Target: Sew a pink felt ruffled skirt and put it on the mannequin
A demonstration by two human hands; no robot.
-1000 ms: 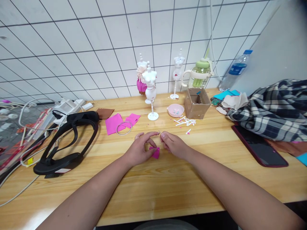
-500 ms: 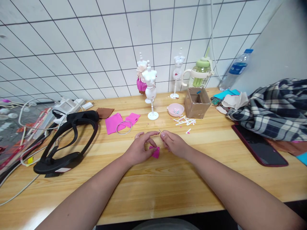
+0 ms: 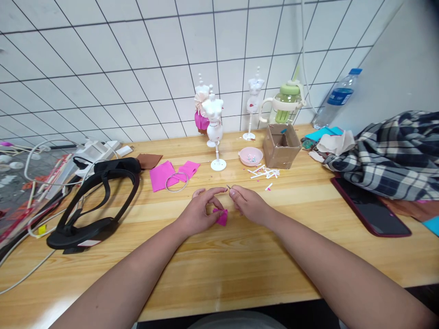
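Mannequins [image 3: 213,119] — box [image 3: 281,147] — headset [image 3: 96,201]

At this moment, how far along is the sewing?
Done: one mannequin at the back wears a pink skirt. In hand: left hand pinches a small pink fabric piece; right hand holds a needle. Left: two mannequins look undressed, and pink fabric sheets lie unused.

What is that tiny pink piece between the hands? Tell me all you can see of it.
The pink piece is a small scrap of bright magenta, felt-like fabric, folded or bunched rather than flat. It sits low over the wooden table, in front of the person. The left hand pinches its left edge; the right hand is close on its right, holding what looks like a thin needle just above it. Its stitching, if any, is too small to tell.
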